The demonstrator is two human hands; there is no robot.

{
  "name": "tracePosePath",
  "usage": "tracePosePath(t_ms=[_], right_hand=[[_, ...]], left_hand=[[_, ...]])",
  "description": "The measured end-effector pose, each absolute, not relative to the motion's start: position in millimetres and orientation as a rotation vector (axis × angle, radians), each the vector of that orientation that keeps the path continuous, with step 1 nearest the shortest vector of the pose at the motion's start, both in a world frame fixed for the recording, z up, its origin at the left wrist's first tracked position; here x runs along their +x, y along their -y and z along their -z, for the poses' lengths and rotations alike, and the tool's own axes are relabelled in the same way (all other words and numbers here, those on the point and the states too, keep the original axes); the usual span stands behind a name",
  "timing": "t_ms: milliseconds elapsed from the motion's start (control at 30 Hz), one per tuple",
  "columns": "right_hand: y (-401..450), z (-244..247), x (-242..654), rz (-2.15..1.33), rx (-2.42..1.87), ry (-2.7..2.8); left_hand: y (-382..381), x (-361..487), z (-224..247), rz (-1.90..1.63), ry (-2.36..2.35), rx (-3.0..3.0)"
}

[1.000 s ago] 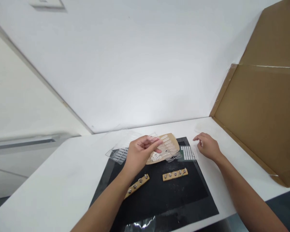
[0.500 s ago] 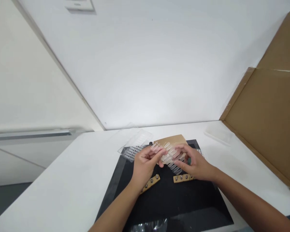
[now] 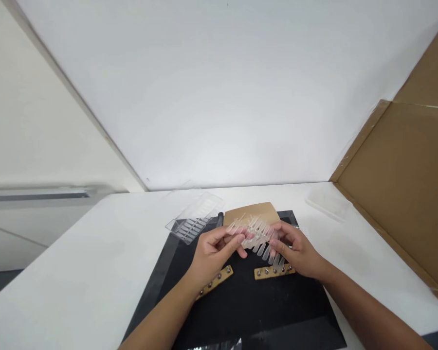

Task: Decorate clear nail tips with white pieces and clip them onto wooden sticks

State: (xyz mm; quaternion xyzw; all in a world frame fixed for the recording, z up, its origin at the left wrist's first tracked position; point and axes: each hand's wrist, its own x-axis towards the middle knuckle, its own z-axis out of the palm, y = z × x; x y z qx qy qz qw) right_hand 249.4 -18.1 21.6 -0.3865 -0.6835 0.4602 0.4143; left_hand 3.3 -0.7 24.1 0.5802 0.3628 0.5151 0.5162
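Left hand (image 3: 209,250) and right hand (image 3: 301,253) pinch clear plastic pieces (image 3: 264,250) in their fingers, above the black mat (image 3: 255,311) — in hand, not set down. Nearer lie two studded strips (image 3: 271,275) — whether the studs are finished, I cannot tell.

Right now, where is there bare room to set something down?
White tabletop left of the black mat, and right of it beside the cardboard, short of the clear case. The mat also looks bare just below the wooden strips. It's crowded at the back: left hand, right hand, clear tips, brown board and clear tray.
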Motion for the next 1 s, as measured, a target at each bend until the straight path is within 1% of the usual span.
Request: tracePosePath(t_ms=[67,167,233,367,500,667,767,933,1000], right_hand=[[18.5,-23.2,251.5,-1.021,-1.021,1.807],[18.7,-24.0,254.5,-0.719,-1.071,1.945],[18.9,-24.7,255.6,-0.605,-1.058,1.99],[21.3,-28.9,253.4,-0.569,-1.032,1.983],[25.6,-31.9,248.1,-0.592,-1.015,1.879],[27.9,-27.6,244.7,-0.474,-1.059,1.816],[28.3,-24.7,243.2,-0.426,-1.055,1.819],[30.3,-28.5,240.6,-0.486,-1.047,1.78],[31.1,-32.4,240.8,-0.455,-1.043,1.8]], left_hand=[[0.7,3.9,-23.1,-1.255,-0.882,1.364],[4.8,6.1,-27.5,-1.218,-0.87,1.381],[8.3,7.4,-32.6,-1.172,-0.841,1.418],[11.4,8.8,-39.3,-1.195,-0.849,1.419],[9.1,10.6,-35.8,-1.257,-0.939,1.377],[10.6,14.0,-28.6,-1.248,-0.988,1.394],[13.9,16.3,-28.9,-1.235,-0.945,1.439],[15.5,19.1,-32.1,-1.228,-0.831,1.489],[15.0,19.5,-32.4,-1.229,-0.797,1.509]])
